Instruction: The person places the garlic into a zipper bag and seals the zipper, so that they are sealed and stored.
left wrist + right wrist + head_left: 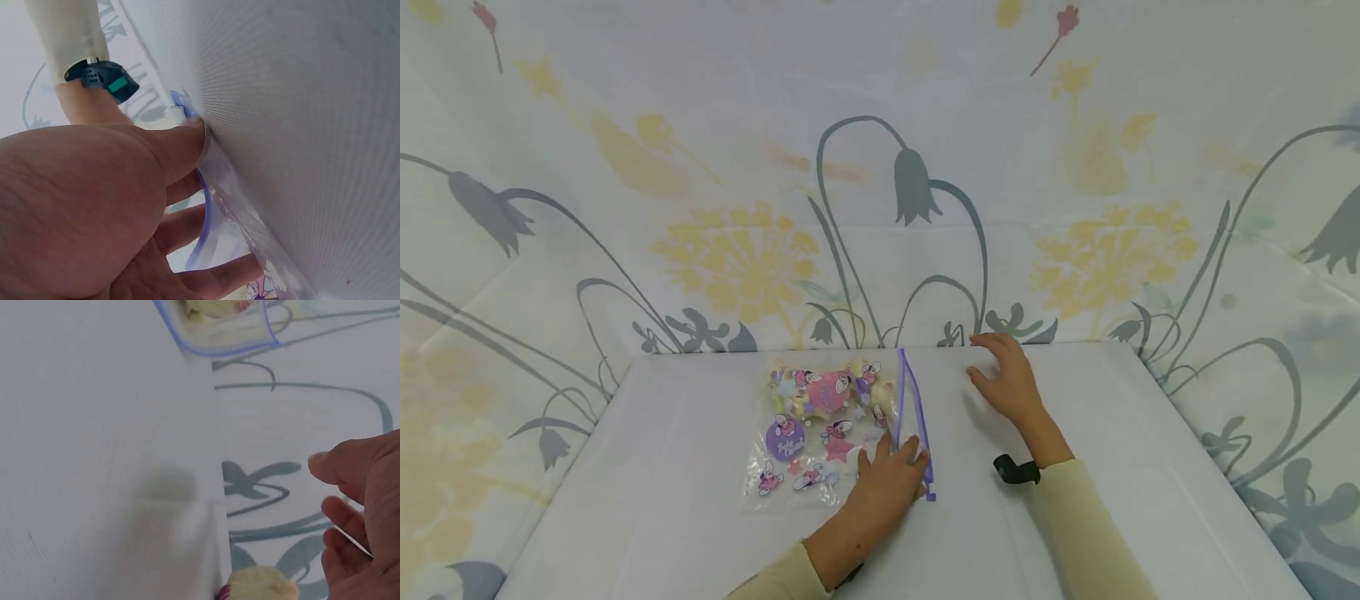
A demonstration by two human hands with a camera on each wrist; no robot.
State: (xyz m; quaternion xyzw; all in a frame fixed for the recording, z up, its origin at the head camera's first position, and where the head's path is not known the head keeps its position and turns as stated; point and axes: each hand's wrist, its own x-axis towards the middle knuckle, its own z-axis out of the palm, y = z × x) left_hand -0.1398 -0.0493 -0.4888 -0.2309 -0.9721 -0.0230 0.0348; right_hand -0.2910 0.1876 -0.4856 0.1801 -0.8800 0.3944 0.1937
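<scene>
A clear zip bag (805, 479) printed with pink and purple cartoon figures lies on the white table, with pastel-coloured contents in its far part. Its purple zip edge (917, 400) is on the right, and the two strips stand apart. My left hand (887, 479) holds the near part of that edge. In the left wrist view the thumb (181, 147) is at the zip's end and the fingers lie along the strip. To the right of the bag, my right hand (1009, 383) hovers with bent, parted fingers and nothing between them.
A pale yellow object with a purple patch (259, 585) shows at the bottom of the right wrist view; its kind is unclear. Flower-patterned cloth (880, 250) rises behind the table's back edge. Each wrist wears a dark device, such as the right one (1017, 469).
</scene>
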